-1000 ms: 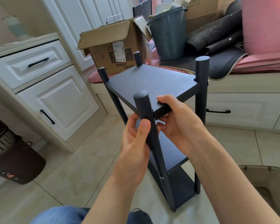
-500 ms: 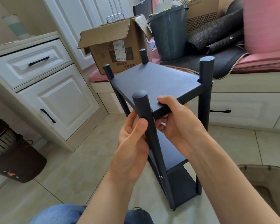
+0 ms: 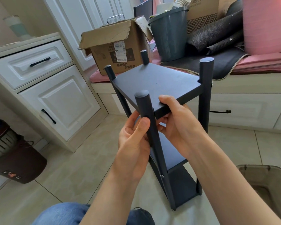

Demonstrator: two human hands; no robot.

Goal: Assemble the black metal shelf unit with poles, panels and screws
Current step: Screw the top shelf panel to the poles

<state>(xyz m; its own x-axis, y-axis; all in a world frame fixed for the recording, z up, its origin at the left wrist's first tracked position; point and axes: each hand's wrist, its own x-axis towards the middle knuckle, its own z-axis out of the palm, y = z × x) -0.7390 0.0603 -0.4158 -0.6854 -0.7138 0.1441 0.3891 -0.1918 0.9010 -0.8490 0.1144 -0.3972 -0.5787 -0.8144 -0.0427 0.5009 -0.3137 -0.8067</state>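
The black shelf unit stands upright on the tiled floor in front of me, its four round poles carrying several flat panels. Its top panel (image 3: pixel 157 85) is the highest one, and lower panels show beneath my wrists. My left hand (image 3: pixel 135 140) grips the near pole (image 3: pixel 144 108) just under the top panel, thumb pressed on the pole's front. My right hand (image 3: pixel 178 124) holds the near edge of the top panel, thumb on top and fingers curled underneath. A screw head (image 3: pixel 161 176) shows low on the near pole.
White cabinets with black handles (image 3: pixel 48 116) stand at left. Behind the shelf a bench holds an open cardboard box (image 3: pixel 113 51), a grey bucket (image 3: pixel 169 33) and dark mats. A brown bin (image 3: pixel 15 161) sits at lower left, a beige container (image 3: pixel 269 184) at lower right.
The shelf's top has swung slightly to the right and turned a little. Both hands keep the same holds on the near pole and the top panel.
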